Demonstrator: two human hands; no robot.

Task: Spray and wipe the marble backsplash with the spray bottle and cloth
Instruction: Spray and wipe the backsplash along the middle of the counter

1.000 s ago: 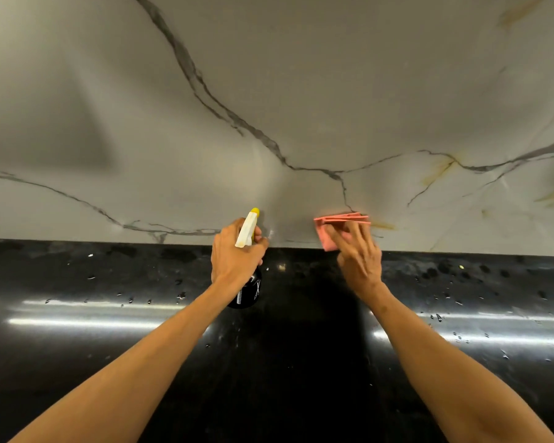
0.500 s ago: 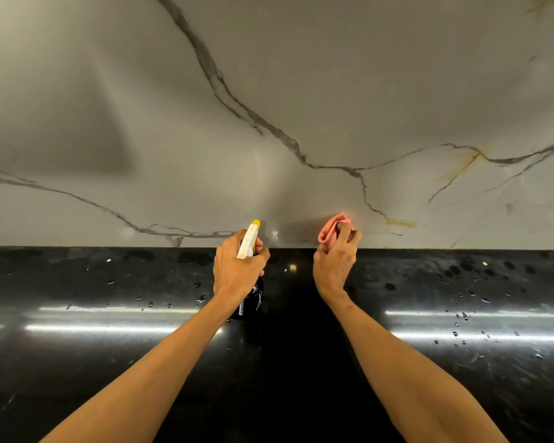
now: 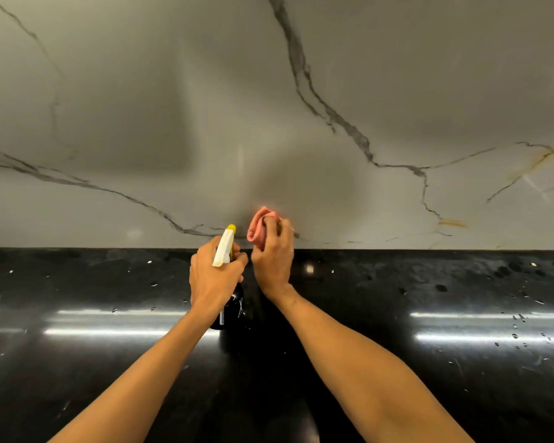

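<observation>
The marble backsplash point(image 3: 301, 107) is pale grey with dark veins and fills the upper half of the view. My left hand point(image 3: 213, 278) grips a dark spray bottle point(image 3: 234, 310) with a white trigger head and yellow nozzle point(image 3: 224, 247), which points at the wall's bottom edge. Just to its right, my right hand point(image 3: 274, 260) holds a bunched pink cloth point(image 3: 259, 227) against the lowest part of the marble. The two hands are nearly touching.
A glossy black countertop point(image 3: 429, 362) runs across the lower half, dotted with water drops and crumbs. Yellowish stains point(image 3: 453, 222) mark the marble at the right. Light strips reflect in the counter on both sides.
My right hand has slid the cloth left along the wall's base, and the flat folded cloth is now bunched in the fingers. The view has shifted left; the left hand keeps the bottle.
</observation>
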